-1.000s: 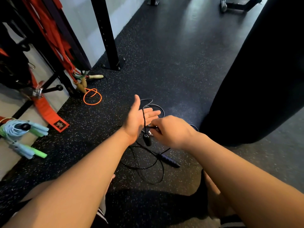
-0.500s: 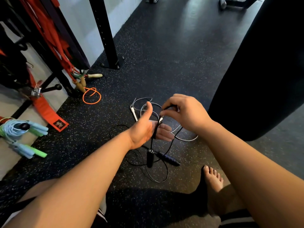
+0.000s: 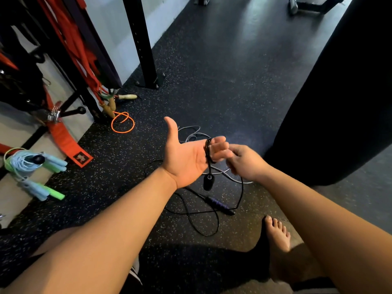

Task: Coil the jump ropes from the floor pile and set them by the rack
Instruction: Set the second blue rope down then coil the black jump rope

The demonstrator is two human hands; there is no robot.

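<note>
Holding our left hand flat, we carry the black jump rope looped round its fingers; our right hand, just beside them, is blurred, so we cannot tell its grip.

Open rubber floor stretches ahead — wide passage between the black rack post on the left and the big dark bag looming close on the right. Nearer in, the black rope sprawls in loose loops, a bare foot just beside them.
</note>
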